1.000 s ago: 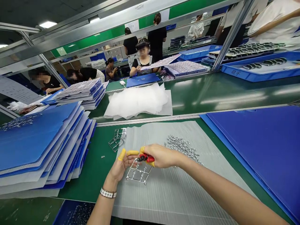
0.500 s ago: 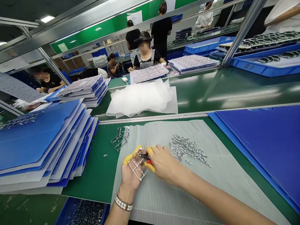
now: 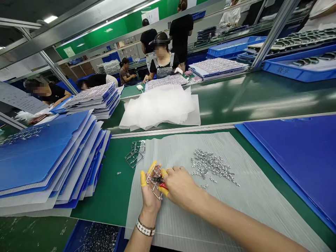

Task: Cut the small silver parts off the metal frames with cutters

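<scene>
In the head view, the left hand [image 3: 151, 200] holds a small silvery metal frame [image 3: 155, 192] above the pale sheet [image 3: 199, 213], palm turned up, its grip narrow around the frame. The right hand [image 3: 181, 184] has its grip closed on red-handled cutters [image 3: 158, 180], whose dark head is at the frame; whether the blades touch it cannot be told. Yellow covers [image 3: 143, 179] sit on fingertips of both hands.

The pale sheet lies on the green tabletop [image 3: 107, 185]. On it, right of the hands and farther off, is a heap of small metal pieces [image 3: 210, 162], with two separate pieces [image 3: 213, 180] just beside its near side. More frames [image 3: 134, 158] lie overlapping at the sheet's far left corner, and a tiny piece [image 3: 119, 173] lies on bare green to the left.

A tall stack of blue and white sheets [image 3: 44, 150] stands at left; large blue sheets [image 3: 294, 161] lie at right. Near left, lower down, a blue bin [image 3: 72, 241] holds dark metal bits. Beyond, thin white sheets [image 3: 160, 106] lie in front of a seated person [image 3: 164, 66].
</scene>
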### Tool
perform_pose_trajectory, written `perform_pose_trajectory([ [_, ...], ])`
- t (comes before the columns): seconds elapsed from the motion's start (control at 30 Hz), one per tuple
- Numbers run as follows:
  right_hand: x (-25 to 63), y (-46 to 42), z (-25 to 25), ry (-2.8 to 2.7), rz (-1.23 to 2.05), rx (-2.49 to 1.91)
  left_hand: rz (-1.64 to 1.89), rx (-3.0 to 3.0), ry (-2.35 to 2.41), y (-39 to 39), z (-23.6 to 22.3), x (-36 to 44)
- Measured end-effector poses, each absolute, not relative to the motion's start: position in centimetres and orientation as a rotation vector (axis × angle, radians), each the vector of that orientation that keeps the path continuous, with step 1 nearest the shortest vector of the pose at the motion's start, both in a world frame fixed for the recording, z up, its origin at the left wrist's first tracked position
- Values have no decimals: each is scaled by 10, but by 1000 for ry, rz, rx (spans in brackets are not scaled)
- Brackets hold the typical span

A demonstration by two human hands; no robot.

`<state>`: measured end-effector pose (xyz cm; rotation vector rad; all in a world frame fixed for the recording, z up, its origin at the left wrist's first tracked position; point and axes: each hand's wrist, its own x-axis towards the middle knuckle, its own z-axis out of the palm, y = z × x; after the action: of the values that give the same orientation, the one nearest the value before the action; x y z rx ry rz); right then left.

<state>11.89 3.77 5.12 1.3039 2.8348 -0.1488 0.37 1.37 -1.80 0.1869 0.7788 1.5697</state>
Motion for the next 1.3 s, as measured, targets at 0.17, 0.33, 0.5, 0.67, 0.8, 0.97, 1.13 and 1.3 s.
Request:
perform_pose_trajectory([
  [0.17,119,36,53,2832,-154,1315,1569,189,785,13,-18,4],
  [0.33,118,36,56,2833,-150,1301,1597,231,839,12,-15,7],
  [0.5,119,37,60,2832,-156,1268,1608,282,895,12,-18,7],
  [0.67,119,36,59,2824,-108,1247,1606,331,933,13,-21,7],
  [0.8,124,34,61,2805,-39,1240,1589,338,945,12,-20,7],
  [0.97,134,41,63,2792,-5,1356,1547,290,850,11,-14,6],
  [1.13,136,50,60,2750,-39,1429,1526,258,792,11,-11,7],
  [1.3,134,51,60,2765,-84,1421,1524,282,809,10,-10,9],
])
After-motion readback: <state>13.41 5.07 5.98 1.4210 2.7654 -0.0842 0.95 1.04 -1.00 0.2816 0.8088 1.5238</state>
